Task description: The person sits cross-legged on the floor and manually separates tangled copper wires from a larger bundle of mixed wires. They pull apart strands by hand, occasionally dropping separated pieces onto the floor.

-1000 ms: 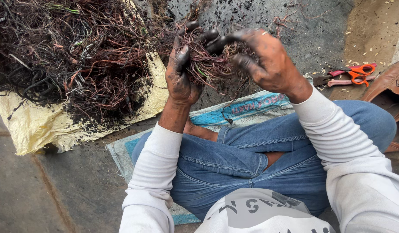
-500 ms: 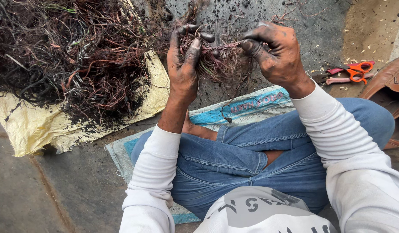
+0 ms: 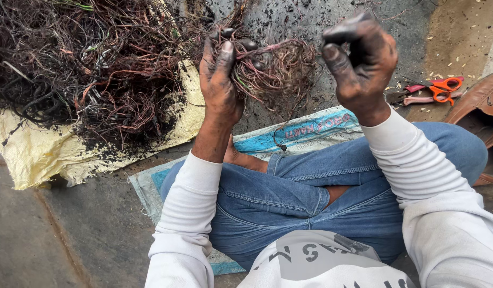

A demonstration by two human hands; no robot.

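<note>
Left hand raised, soot-black, fingers clamped around a tangled clump of thin wires, reddish and dark strands, held up in the air above the ground. Right hand raised just right of the clump, also blackened, fingers curled in toward the thumb in a loose pinch; nothing clearly gripped, and can't tell if a fine strand runs into it. Small gap between right hand and clump.

Both arms in white sleeves. Person sits cross-legged in blue jeans on a blue-and-white woven sack laid flat on the ground.

Big pile of burnt wire at upper left, resting on a yellow sack. Orange-handled scissors near the right edge of the concrete floor, beside a brown leather bag.
</note>
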